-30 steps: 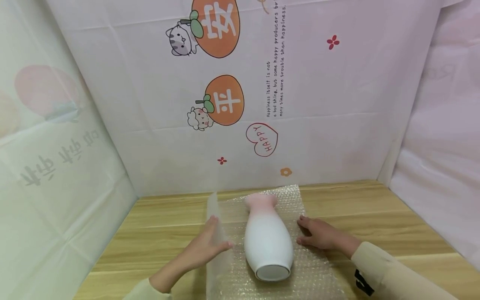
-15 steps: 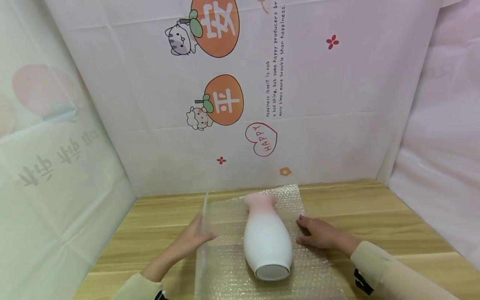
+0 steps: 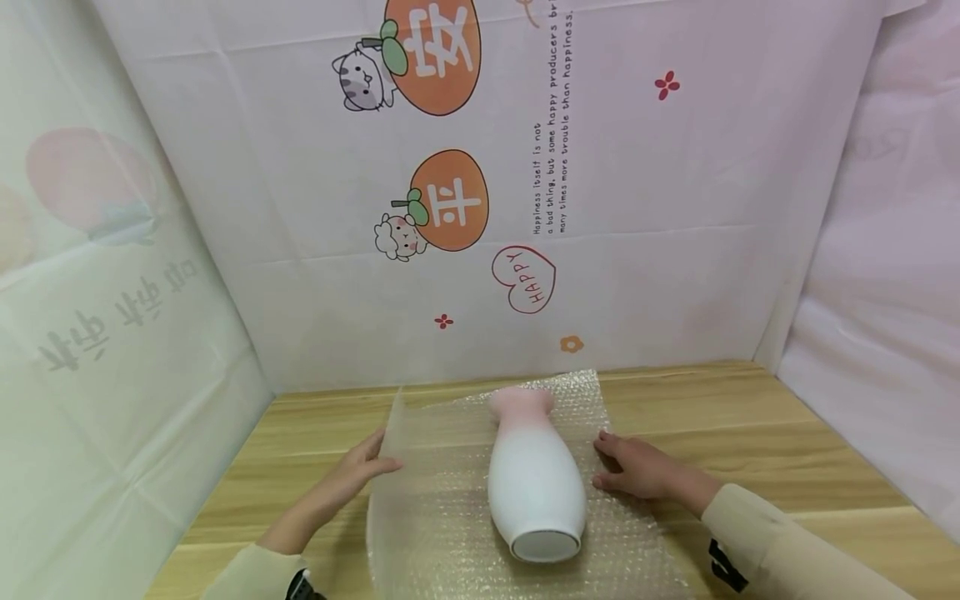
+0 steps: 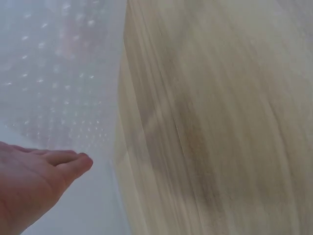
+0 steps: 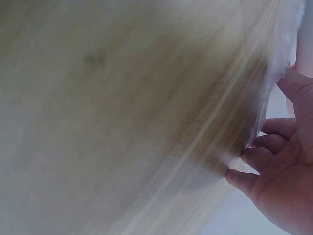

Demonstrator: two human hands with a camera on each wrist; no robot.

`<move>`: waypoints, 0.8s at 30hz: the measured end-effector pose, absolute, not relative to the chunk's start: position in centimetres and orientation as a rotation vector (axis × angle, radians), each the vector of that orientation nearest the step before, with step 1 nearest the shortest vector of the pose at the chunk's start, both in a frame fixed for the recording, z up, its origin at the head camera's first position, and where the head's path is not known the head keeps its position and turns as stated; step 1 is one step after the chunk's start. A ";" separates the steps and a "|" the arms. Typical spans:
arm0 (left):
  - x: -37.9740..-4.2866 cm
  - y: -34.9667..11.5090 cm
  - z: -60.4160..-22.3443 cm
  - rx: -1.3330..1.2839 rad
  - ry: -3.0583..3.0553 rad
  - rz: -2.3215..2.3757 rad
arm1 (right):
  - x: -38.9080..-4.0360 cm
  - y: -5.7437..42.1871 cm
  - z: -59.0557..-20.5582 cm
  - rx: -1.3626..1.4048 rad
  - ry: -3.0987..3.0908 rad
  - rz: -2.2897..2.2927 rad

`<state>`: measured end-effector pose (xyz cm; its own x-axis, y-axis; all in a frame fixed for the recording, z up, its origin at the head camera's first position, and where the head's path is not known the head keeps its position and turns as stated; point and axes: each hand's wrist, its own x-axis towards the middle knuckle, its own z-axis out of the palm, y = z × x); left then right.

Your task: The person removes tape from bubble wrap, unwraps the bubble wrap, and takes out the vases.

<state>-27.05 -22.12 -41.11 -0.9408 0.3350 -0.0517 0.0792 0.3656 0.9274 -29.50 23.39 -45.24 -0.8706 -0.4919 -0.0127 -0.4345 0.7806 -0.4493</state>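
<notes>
A vase [image 3: 536, 483], white with a pink neck, lies on its side on a sheet of bubble wrap [image 3: 450, 533], its base toward me. At the sheet's raised left edge my left hand [image 3: 348, 479] holds the wrap, thumb on the inner side and fingers behind it. In the left wrist view the left hand [image 4: 39, 176] sits beside the translucent sheet [image 4: 63, 73]. My right hand [image 3: 648, 467] holds the sheet's right edge. Seen from the right wrist, the right hand [image 5: 283, 166] has its fingertips at the wrap's edge [image 5: 266, 93].
A wood-grain table [image 3: 750, 433] carries the sheet. Behind it hangs a white printed cloth [image 3: 637, 275], and further cloths stand at the left [image 3: 135, 417] and right [image 3: 877, 375] sides.
My left hand has moved to the left with the wrap's left edge, widening the sheet beside the vase. The right hand and the vase have stayed in place.
</notes>
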 end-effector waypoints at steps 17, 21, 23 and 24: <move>-28.3 -25.6 -42.7 0.273 2.531 1.366 | -29.5 23.5 -45.4 -0.760 2.852 -0.659; -28.4 -26.0 -43.2 0.289 2.563 1.348 | -29.5 23.5 -45.4 -0.754 2.851 -0.662; -28.4 -26.1 -43.5 0.291 2.588 1.327 | -29.5 23.5 -45.4 -0.749 2.853 -0.659; -28.4 -26.1 -43.6 0.297 2.612 1.304 | -29.5 23.5 -45.4 -0.747 2.853 -0.659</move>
